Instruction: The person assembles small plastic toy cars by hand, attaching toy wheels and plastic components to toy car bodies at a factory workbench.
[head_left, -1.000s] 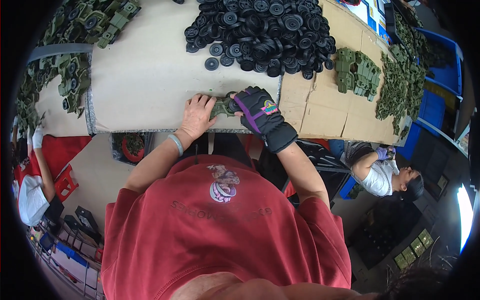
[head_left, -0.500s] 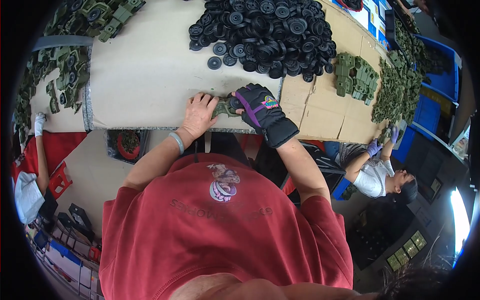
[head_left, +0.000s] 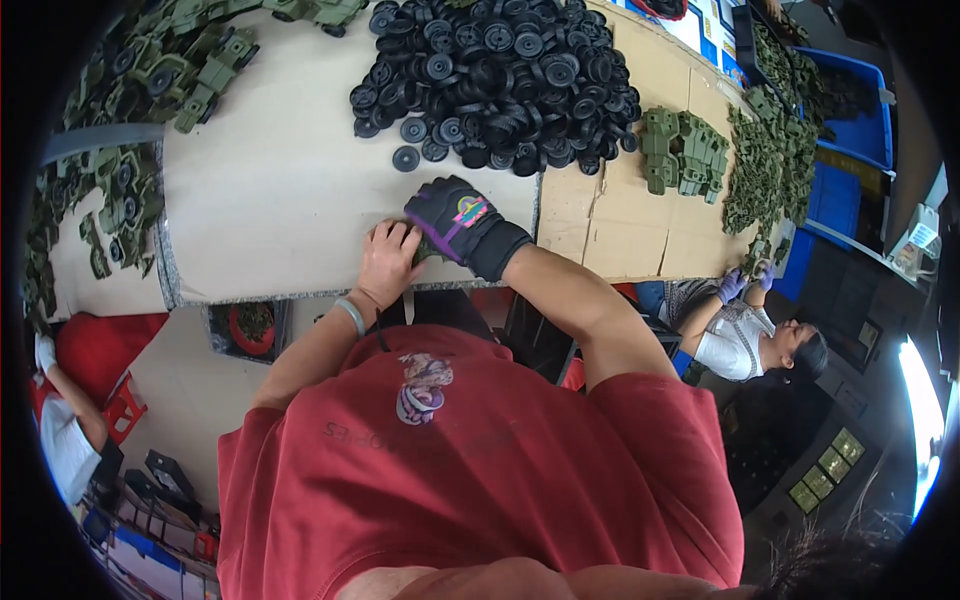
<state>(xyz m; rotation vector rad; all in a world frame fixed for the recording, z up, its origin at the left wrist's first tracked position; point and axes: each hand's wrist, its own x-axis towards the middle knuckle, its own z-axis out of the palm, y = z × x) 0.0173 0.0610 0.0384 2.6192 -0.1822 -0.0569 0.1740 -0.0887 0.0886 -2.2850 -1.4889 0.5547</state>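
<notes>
Close to the table's near edge, a green toy truck [head_left: 428, 252] is almost wholly covered by my two hands. My bare left hand [head_left: 388, 262] has its fingers curled round the truck's left side. My right hand [head_left: 455, 222], in a black and purple glove, is closed over the truck's top and right side, its fingertips hidden. Whether a wheel sits under the glove cannot be seen. Beyond my hands lies a big heap of black toy wheels [head_left: 500, 85], with a loose wheel [head_left: 406, 159] at its near left edge.
Green toy trucks fitted with wheels [head_left: 205, 80] crowd the far left. To the right stand several green truck bodies [head_left: 683, 152] beside a pile of green parts [head_left: 770, 160]. One co-worker [head_left: 740, 335] in purple gloves works at the right; another [head_left: 70, 430] is at the left.
My right hand has moved left and turned over the toy truck, hiding the truck and the wheel that showed by my fingers. My left hand still grips the truck. The whole view has shifted slightly.
</notes>
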